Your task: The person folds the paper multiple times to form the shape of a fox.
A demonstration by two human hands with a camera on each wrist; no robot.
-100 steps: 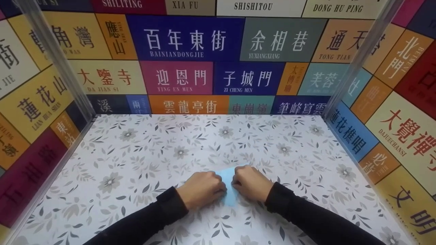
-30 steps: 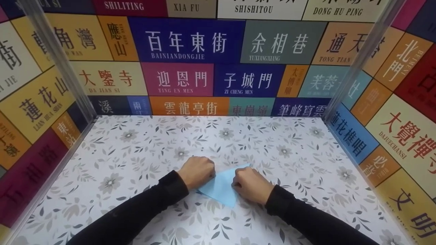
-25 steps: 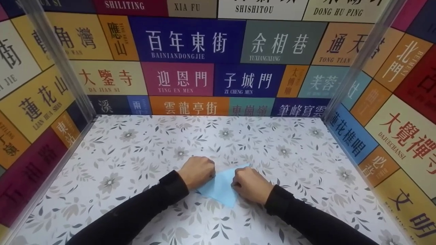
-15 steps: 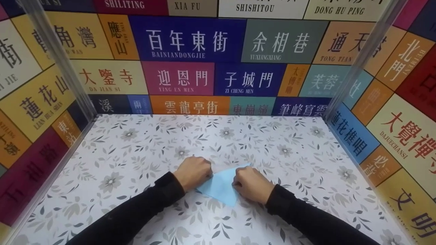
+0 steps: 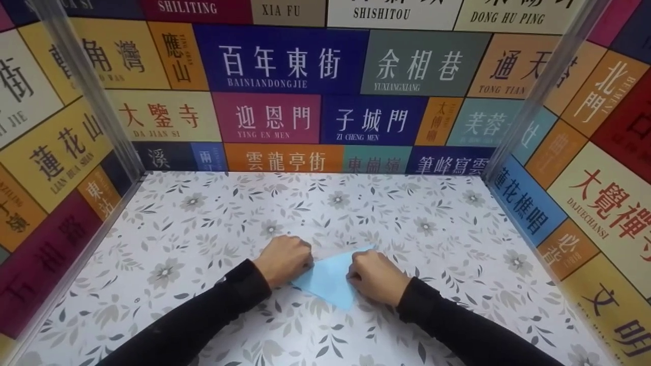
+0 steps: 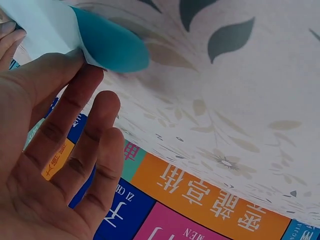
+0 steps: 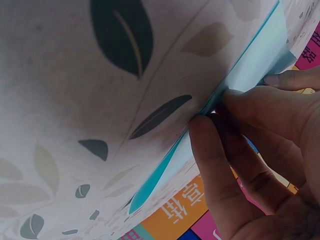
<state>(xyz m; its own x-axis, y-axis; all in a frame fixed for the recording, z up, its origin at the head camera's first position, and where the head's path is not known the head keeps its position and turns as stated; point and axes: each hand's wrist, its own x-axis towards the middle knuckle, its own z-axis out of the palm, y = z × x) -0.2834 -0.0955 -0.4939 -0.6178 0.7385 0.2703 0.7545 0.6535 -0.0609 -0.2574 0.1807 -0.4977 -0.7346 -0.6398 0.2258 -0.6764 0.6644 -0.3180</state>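
A folded sheet of light blue paper (image 5: pixel 330 279) lies on the floral tabletop between both hands. My left hand (image 5: pixel 285 262) pinches its left edge between thumb and index finger; in the left wrist view the other fingers (image 6: pixel 107 160) are loosely bent. There the paper (image 6: pixel 107 42) curls at the pinch, showing a deeper teal face. On the right side, my right hand (image 5: pixel 379 274) pinches the paper's edge. The right wrist view shows thumb and fingertips (image 7: pixel 202 127) at a long folded edge of the paper (image 7: pixel 255 60), with layers slightly parted towards its lower end.
The tabletop (image 5: pixel 229 203) is white with grey flowers and leaves. Panels of coloured place-name signs (image 5: pixel 279 61) enclose it at the back and both sides. Clear corner strips (image 5: pixel 96 96) stand where the panels meet.
My left hand has moved from close beside the right hand out to the left, uncovering more of the paper. Lately it shifts slightly further left. The right hand stays almost in place.
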